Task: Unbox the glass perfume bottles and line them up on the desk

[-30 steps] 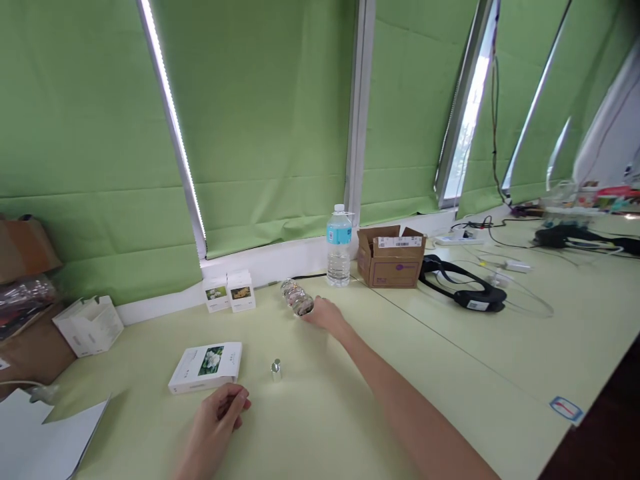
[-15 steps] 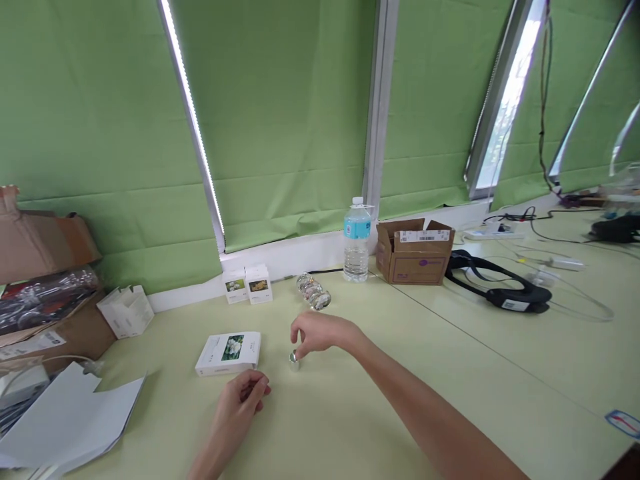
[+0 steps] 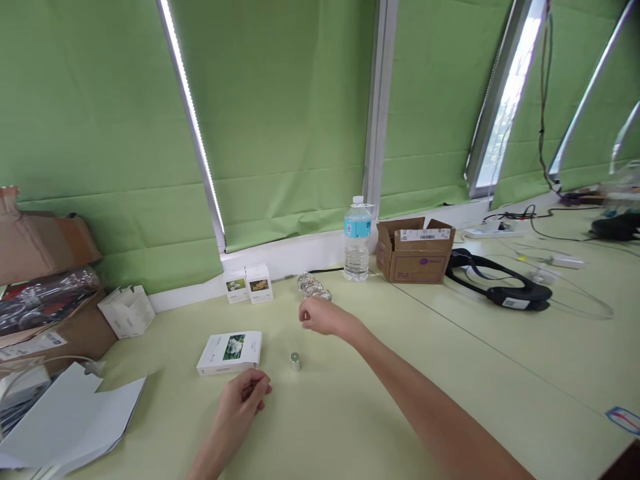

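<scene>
Silver cylinder [image 3: 295,362] stands on end, presumably so it won't roll. Right hand [image 3: 320,316] curled behind it, near shiny bundle [image 3: 311,285]; can't tell if gripping. Left hand [image 3: 243,397] loosely curled, left-front of it, contents hidden. White flower-print box [image 3: 223,351] lies flat left of it, probably for stability.

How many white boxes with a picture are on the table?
3: one flat box lies near the left hand; a left upright box and a right upright box stand near the wall. Others may be hidden.

Small cylinder [image 3: 295,362] glossy, probably metal; carton [image 3: 417,265] matt cardboard.
</scene>
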Action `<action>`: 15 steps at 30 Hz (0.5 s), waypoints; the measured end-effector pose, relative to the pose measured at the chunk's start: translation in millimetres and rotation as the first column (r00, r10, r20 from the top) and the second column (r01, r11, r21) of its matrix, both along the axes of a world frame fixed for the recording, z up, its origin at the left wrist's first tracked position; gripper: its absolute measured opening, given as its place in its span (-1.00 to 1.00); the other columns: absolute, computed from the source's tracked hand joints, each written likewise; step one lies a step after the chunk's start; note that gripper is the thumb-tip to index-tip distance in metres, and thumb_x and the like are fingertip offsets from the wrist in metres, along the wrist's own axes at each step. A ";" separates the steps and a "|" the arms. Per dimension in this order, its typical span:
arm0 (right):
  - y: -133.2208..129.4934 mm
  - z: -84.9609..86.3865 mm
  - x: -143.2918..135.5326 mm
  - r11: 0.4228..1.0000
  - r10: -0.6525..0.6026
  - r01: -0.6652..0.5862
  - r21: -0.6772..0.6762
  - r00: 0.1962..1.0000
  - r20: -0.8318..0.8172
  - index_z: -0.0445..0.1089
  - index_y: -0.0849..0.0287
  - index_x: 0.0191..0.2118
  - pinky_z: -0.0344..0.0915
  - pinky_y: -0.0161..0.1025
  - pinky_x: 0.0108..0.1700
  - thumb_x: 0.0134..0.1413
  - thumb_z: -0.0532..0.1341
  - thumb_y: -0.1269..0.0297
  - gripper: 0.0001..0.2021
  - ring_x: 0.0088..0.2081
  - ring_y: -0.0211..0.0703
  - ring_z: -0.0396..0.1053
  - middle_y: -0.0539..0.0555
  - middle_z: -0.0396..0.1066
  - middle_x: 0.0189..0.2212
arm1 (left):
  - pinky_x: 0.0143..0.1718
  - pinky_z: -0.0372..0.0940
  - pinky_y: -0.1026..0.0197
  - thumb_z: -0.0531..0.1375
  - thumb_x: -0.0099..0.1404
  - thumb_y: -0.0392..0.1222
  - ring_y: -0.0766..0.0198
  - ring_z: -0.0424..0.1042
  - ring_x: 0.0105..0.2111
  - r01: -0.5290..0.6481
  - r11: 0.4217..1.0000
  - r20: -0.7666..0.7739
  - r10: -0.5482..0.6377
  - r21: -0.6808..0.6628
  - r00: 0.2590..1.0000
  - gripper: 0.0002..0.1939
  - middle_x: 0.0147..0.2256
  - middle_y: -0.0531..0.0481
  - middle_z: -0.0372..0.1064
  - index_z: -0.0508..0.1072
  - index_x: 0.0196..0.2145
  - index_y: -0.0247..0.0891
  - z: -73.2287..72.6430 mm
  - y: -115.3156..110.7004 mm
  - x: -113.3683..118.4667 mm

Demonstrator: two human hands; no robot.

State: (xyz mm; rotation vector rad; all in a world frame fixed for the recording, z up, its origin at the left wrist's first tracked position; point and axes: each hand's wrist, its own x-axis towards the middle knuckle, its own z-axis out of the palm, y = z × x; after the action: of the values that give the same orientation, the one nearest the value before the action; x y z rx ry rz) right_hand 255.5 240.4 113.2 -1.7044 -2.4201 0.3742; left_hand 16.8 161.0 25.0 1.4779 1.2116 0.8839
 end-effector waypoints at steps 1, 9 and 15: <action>5.6 -1.7 8.5 0.999 -0.046 0.045 0.015 0.999 0.010 0.49 0.18 -0.32 0.10 -0.37 -0.40 -0.04 0.20 0.43 -0.86 -0.31 -0.19 0.39 0.09 0.49 -0.33 | -0.50 0.12 0.29 0.16 0.14 0.16 0.34 0.26 -0.52 0.000 1.000 -0.002 0.000 -0.003 1.000 -0.61 -0.43 -0.02 0.39 0.37 -0.38 -0.27 0.1 -0.3 0.0; 35.9 -41.4 49.2 0.950 -0.295 0.288 0.118 0.954 0.047 0.48 0.18 -0.26 0.07 -0.33 -0.34 0.03 0.15 0.42 -0.82 -0.23 -0.08 0.38 0.15 0.47 -0.26 | -0.50 0.13 0.29 0.17 0.10 0.20 0.33 0.27 -0.52 -0.009 1.000 -0.010 0.008 -0.011 1.000 -0.58 -0.43 -0.03 0.41 0.38 -0.37 -0.27 1.9 0.4 0.7; 43.4 -61.4 46.6 0.952 -0.283 0.275 0.132 0.958 0.048 0.48 0.16 -0.32 0.04 -0.33 -0.37 0.04 0.14 0.39 -0.84 -0.29 -0.12 0.37 0.11 0.47 -0.32 | -0.49 0.14 0.28 0.17 0.10 0.20 0.32 0.27 -0.51 -0.010 1.000 -0.024 0.010 -0.013 1.000 -0.57 -0.42 -0.04 0.41 0.38 -0.37 -0.27 1.8 -1.1 0.3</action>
State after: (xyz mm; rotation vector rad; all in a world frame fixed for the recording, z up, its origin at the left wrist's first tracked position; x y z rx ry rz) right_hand 302.2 283.8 51.7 -1.9931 -2.1479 0.1273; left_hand 17.1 159.9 26.7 1.4768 1.2408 0.8656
